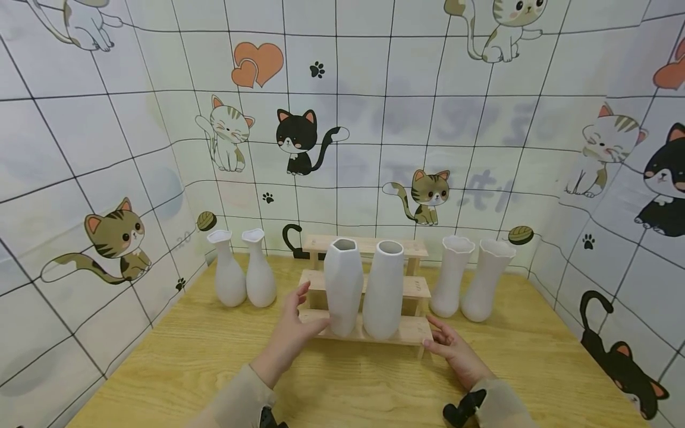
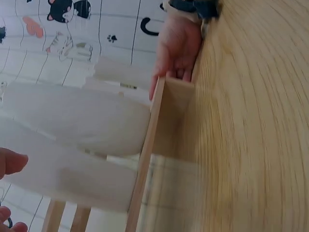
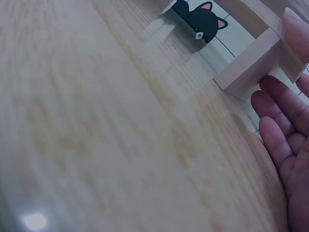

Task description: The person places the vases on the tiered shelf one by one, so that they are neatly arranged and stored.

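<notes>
Wooden stepped rack [image 1: 412,288] sits mid-table with two white vases [image 1: 364,288] on its lowest step. The left hand [image 1: 293,333], fingers spread, touches the rack's left end beside the faceted vase. The right hand [image 1: 449,348] lies relaxed and open at the right corner, bracketing the rack as if to steady it.

Matt white ceramic and pale bare wood

Two tall white ceramic vases [image 1: 364,288] are finished matt and unglazed, one faceted, one smooth. The small stepped rack of pale unfinished wood [image 1: 412,328] is seen smooth and dull. The light wooden tabletop [image 1: 187,362] is grained, with a faint sheen.
</notes>
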The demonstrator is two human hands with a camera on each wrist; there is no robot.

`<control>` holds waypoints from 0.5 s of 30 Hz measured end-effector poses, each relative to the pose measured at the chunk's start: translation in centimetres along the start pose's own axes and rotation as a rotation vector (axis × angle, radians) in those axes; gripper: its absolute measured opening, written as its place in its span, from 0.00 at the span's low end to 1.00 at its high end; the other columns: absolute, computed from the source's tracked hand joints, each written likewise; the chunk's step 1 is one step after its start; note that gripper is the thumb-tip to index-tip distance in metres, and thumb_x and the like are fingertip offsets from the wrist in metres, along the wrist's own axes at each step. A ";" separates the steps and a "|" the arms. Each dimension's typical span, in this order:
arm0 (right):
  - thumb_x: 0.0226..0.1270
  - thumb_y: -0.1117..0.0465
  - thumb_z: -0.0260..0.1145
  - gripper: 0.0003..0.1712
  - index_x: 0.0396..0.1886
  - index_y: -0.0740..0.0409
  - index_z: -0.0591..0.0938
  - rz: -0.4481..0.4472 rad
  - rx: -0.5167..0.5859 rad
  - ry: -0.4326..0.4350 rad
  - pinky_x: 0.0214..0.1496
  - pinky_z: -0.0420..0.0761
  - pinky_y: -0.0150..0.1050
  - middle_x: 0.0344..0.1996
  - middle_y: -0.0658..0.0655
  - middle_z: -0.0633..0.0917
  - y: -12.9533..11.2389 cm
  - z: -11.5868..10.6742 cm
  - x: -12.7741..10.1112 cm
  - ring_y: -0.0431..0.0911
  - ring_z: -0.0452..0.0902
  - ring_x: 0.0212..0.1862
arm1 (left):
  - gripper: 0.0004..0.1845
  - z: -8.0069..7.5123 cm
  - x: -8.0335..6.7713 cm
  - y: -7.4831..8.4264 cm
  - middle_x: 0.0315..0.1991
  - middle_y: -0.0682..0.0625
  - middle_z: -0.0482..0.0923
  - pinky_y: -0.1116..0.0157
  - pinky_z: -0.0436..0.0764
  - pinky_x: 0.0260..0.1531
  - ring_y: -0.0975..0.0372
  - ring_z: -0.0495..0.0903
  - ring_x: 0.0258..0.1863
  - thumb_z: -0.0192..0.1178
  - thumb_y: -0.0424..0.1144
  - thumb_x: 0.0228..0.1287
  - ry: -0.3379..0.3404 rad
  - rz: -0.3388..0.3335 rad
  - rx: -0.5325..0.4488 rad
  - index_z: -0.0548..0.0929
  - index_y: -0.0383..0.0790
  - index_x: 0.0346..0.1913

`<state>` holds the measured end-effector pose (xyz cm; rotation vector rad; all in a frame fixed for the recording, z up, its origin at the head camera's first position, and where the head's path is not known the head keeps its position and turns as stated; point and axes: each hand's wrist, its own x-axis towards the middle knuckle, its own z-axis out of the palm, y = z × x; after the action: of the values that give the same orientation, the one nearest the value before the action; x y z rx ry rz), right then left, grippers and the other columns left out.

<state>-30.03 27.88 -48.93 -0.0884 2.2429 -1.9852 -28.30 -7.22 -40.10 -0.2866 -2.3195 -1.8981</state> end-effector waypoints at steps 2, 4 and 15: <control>0.53 0.56 0.63 0.40 0.64 0.47 0.55 0.004 -0.002 0.004 0.56 0.49 0.56 0.57 0.64 0.62 0.0 0.0 0.0 0.54 0.54 0.58 | 0.41 -1.1 0.1 -0.4 0.58 0.52 0.53 0.51 0.56 0.52 0.58 0.52 0.57 0.67 0.45 0.42 0.028 0.015 0.020 0.57 0.56 0.61; 0.53 0.56 0.63 0.40 0.64 0.47 0.55 0.009 -0.001 0.006 0.56 0.48 0.57 0.58 0.64 0.60 0.1 0.0 0.0 0.54 0.53 0.59 | 0.40 -2.3 0.3 -0.9 0.58 0.53 0.54 0.52 0.53 0.54 0.58 0.52 0.57 0.66 0.47 0.44 0.055 0.030 0.037 0.57 0.53 0.60; 0.54 0.56 0.62 0.39 0.64 0.47 0.55 0.016 0.004 0.008 0.55 0.48 0.57 0.59 0.64 0.58 0.0 0.1 -0.1 0.55 0.51 0.59 | 0.40 -8.7 2.6 -4.0 0.58 0.44 0.53 0.55 0.62 0.48 0.53 0.53 0.55 0.63 0.46 0.48 0.302 0.023 0.027 0.54 0.39 0.62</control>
<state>-29.96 27.81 -48.93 -0.0620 2.2366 -1.9854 -31.87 -16.35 -41.66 -0.0196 -2.1303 -1.7573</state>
